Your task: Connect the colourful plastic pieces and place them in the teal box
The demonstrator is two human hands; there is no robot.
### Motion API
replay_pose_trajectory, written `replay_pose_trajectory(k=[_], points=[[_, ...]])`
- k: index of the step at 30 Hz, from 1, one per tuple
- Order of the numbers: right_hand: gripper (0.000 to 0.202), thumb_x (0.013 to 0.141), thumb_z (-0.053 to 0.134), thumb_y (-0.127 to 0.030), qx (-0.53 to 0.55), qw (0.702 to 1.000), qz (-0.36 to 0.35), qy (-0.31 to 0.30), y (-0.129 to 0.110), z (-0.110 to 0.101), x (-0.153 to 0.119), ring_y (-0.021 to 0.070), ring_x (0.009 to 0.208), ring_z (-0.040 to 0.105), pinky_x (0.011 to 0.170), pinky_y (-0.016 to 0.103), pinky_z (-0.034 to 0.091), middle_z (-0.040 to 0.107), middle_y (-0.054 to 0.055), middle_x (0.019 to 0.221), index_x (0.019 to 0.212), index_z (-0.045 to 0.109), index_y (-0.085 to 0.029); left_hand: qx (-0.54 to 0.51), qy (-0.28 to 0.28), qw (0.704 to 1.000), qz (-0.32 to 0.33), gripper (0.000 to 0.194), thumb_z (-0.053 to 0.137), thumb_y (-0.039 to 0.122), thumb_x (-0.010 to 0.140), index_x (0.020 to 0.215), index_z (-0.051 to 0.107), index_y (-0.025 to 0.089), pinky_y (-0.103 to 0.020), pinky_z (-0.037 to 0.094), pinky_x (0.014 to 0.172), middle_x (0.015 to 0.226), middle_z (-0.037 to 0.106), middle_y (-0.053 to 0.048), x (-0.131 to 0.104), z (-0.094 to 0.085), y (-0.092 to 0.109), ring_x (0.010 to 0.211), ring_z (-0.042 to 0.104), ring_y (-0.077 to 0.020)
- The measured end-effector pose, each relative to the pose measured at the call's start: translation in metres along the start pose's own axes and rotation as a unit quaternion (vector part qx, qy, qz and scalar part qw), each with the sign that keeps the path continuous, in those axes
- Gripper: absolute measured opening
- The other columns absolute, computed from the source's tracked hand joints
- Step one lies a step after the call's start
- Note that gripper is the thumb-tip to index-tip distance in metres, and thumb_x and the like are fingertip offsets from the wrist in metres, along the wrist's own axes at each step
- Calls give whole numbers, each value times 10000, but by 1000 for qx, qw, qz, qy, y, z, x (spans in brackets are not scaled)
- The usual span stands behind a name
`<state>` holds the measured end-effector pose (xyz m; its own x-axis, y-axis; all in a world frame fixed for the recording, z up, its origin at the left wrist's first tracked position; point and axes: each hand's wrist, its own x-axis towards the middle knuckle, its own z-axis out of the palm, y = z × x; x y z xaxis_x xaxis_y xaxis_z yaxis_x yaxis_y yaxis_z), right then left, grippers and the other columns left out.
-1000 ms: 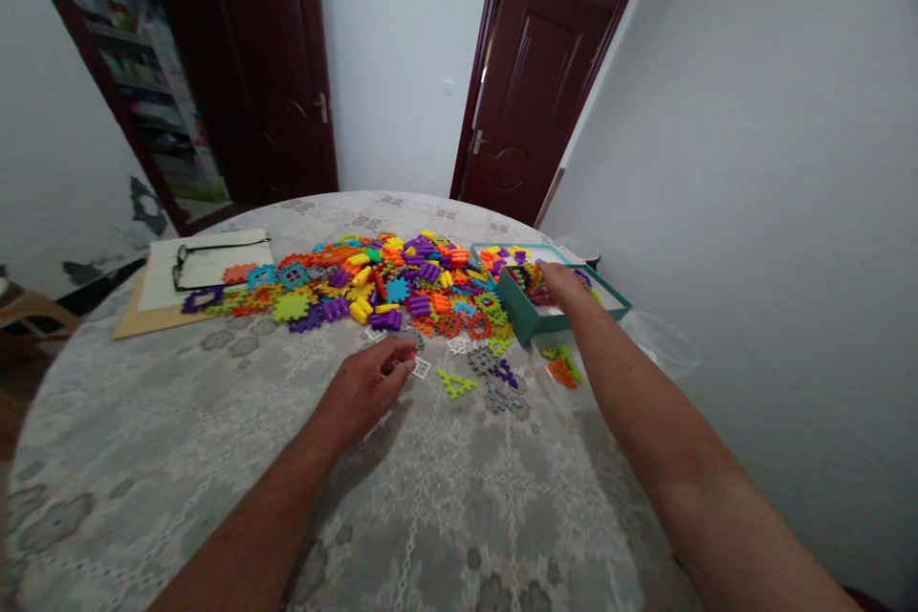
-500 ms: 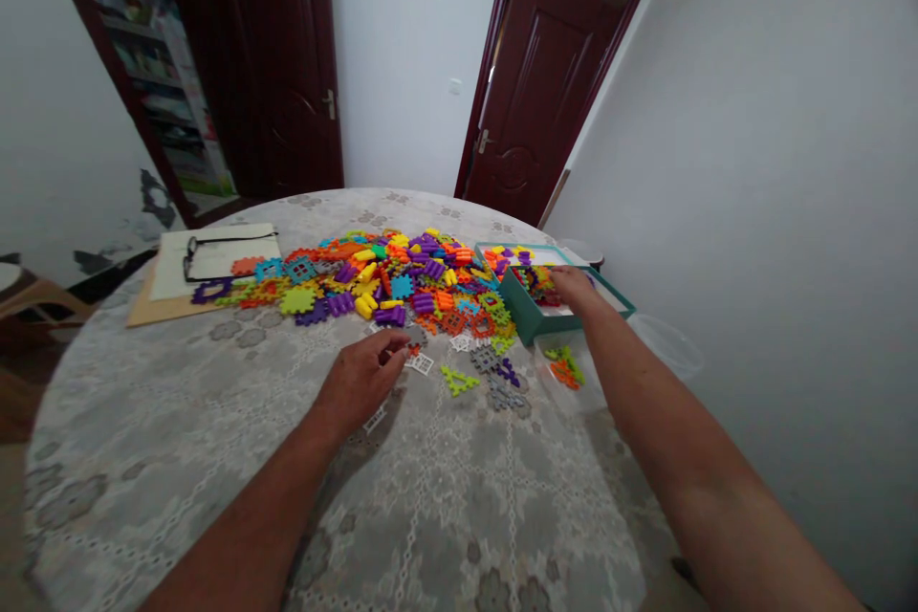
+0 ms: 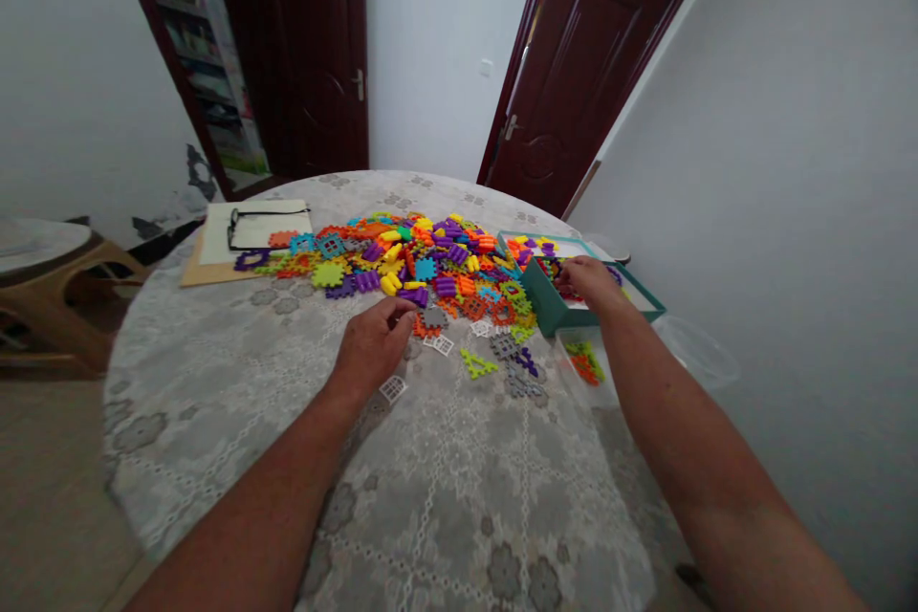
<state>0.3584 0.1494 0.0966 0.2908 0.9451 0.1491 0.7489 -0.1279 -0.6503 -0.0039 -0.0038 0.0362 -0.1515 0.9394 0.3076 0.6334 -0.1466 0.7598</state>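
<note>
My left hand (image 3: pixel 374 341) is over the near edge of a heap of coloured plastic building pieces (image 3: pixel 426 268). Its fingers are curled with thumb and fingertips close together; anything between them is too small to make out. Just right of its fingertips lie a grey building piece (image 3: pixel 434 316) and an orange one. My right hand (image 3: pixel 589 281) reaches into a green box (image 3: pixel 574 316), which holds more coloured pieces. Its fingers are bent down and drawn together among them; what they grip is partly hidden.
A clear plastic tub (image 3: pixel 566 361) with green and orange pieces stands before the box, its clear lid (image 3: pixel 699 354) to the right. White window pieces (image 3: pixel 393 388), a green triangle (image 3: pixel 477 363) and grey pieces (image 3: pixel 526 382) lie nearby. Glasses (image 3: pixel 233 228) rest on paper at left.
The camera view has tilted down and turned left, so the table appears shifted right. My right hand's fingers have drawn together lower in the box. My left hand stays by the grey piece.
</note>
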Motion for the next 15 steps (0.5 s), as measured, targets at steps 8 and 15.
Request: replay_pose_trajectory(k=[8,15], points=[[247,963,538,-302,-59,989,-132,28,-18,-5,-50,261,992,699,884,340,529,785,115,1015,993,753,-183,45,12,999,-19,322,558,303,953,1172,763,184,-372,551,963,1106,799,-97,6,7,-19,1001,734,-252],[374,980,563,-221,-16,905,-388,-175,-37,81,-145,257,1248,658,1130,424,474,727,130,1331,1333,683,-185,158,-94,976,117,416,631,105,864,1248,742,219,-479,462,1141,1294,759,-136,-4,23,-26,1255,650,-330]])
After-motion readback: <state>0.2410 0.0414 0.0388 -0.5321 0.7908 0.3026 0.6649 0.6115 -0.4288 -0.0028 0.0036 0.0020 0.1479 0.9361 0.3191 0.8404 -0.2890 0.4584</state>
